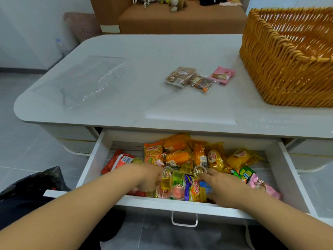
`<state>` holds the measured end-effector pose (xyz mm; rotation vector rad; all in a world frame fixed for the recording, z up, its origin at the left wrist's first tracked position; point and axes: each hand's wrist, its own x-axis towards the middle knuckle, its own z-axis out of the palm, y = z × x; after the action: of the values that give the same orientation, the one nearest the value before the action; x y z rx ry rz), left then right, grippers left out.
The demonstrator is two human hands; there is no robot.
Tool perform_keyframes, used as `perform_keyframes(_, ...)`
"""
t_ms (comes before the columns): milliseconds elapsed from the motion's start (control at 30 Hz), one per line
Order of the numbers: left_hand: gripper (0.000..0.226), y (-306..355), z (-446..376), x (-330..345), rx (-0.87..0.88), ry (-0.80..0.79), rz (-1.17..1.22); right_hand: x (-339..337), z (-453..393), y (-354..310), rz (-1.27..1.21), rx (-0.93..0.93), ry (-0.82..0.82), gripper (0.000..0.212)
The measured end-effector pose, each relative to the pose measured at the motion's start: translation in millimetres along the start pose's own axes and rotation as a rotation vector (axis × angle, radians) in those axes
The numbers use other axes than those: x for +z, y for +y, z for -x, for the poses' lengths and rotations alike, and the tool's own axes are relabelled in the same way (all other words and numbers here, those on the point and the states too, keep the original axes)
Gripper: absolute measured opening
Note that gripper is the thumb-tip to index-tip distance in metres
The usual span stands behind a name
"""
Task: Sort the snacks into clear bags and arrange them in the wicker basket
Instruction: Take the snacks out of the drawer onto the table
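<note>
**Snack Retrieval From the Open Drawer: Sorting Stage**

Both hands work inside the pulled-out drawer [93,159], which sits below the tabletop's near edge and holds the bulk of the snacks: orange and yellow wrapped cakes [178,156], a red packet [117,160] at the drawer's left side, pink packets [261,184] at its right, and small clear jelly cups [167,173] in the middle.

The left hand [147,177] reaches into the centre of the pile. Its fingers are curled downward among the jelly cups, but whether they grasp one cannot be told, since the fingertips are hidden. The right hand [219,186] lies over the packets with its fingers spread and extended, touching a jelly cup [200,171] at the tips; it appears to be parting the pile rather than lifting.

On the tabletop [144,98], a flat clear bag [93,78] lies toward the left edge, kept within reach for filling. Three wrapped snacks [198,77] are grouped near the middle (probably one sorted kind, set apart). The wicker basket [281,69] stands at the far right corner; no bag shows in its visible interior, so the arranging step is probably not yet begun.
</note>
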<state>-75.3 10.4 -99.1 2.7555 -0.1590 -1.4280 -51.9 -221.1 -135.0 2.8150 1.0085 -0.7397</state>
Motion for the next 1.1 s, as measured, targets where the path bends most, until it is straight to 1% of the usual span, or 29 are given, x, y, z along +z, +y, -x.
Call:
perform_keyframes(67, 0.032, -6.3, 8.4, -14.9, 0.029, 0.029, 0.139, 1.3, 0.5, 0.1, -0.012, -0.009, 0.004, 0.051)
perform_keyframes(167, 0.027, -10.0, 35.8, -42.1, 0.164, 0.084, 0.41, 4.0, 0.3, 1.4, -0.029, -0.015, 0.0, 0.046)
perform_keyframes(233, 0.027, -9.5, 58.8, -62.0, 0.268, 0.167, 0.506, 3.6, -0.6, 1.2, -0.039, -0.012, -0.009, 0.046)
perform_keyframes(267, 0.026, -8.9, 67.7, -72.5, 0.302, 0.235, 0.529, 2.8, -1.3, 0.7, -0.04, -0.012, -0.016, 0.046)
perform_keyframes(367, 0.022, -4.8, 72.1, -110.3, 0.328, 0.529, 0.536, -0.8, -2.9, -0.3, -0.02, -0.011, -0.037, 0.046)
perform_keyframes(433, 0.021, -0.7, 55.5, -137.2, 0.289, 0.671, 0.494, -1.3, -3.6, -2.5, -0.011, -0.001, -0.065, 0.047)
perform_keyframes(467, 0.023, 1.4, 40.5, -150.4, 0.256, 0.73, 0.452, -0.8, -3.6, -3.2, -0.021, 0.01, -0.083, 0.048)
perform_keyframes(533, 0.034, 4.6, 4.8, -170.2, 0.157, 0.868, 0.273, 0.0, -5.1, -4.0, -0.039, 0.032, -0.116, 0.05)
perform_keyframes(600, 0.043, 6.2, -32.7, -177.1, 0.063, 1.015, 0.142, 0.2, -6.6, -3.4, -0.051, 0.031, -0.128, 0.051)
perform_keyframes(667, 0.046, 8.1, -62.0, -173.3, 0.077, 1.139, 0.173, 1.1, -7.3, -2.1, -0.043, 0.013, -0.118, 0.053)
perform_keyframes(767, 0.053, 9.3, -84.8, -163.6, 0.164, 1.318, 0.339, 3.1, -7.3, -0.3, -0.024, 0.002, -0.097, 0.057)
perform_keyframes(833, 0.057, 6.8, -87.1, -162.4, 0.214, 1.349, 0.468, 1.0, -6.2, -1.6, -0.035, 0.004, -0.096, 0.057)
perform_keyframes(933, 0.07, 2.2, -81.6, -156.6, 0.256, 1.355, 0.547, -10.5, -1.5, -4.7, -0.094, -0.009, -0.101, 0.05)
perform_keyframes(967, 0.075, 1.9, -78.6, -153.1, 0.281, 1.361, 0.55, -18.2, 0.6, -5.3, -0.172, -0.014, -0.085, 0.046)
perform_keyframes(1033, 0.083, 2.3, -72.0, -143.8, 0.306, 1.364, 0.555, -42.5, 6.1, -6.1, -0.429, -0.023, -0.009, 0.04)
perform_keyframes(1100, 0.09, -3.0, -66.3, -132.3, 0.289, 1.366, 0.63, -74.5, 11.7, -3.7, -0.701, -0.014, 0.135, 0.044)
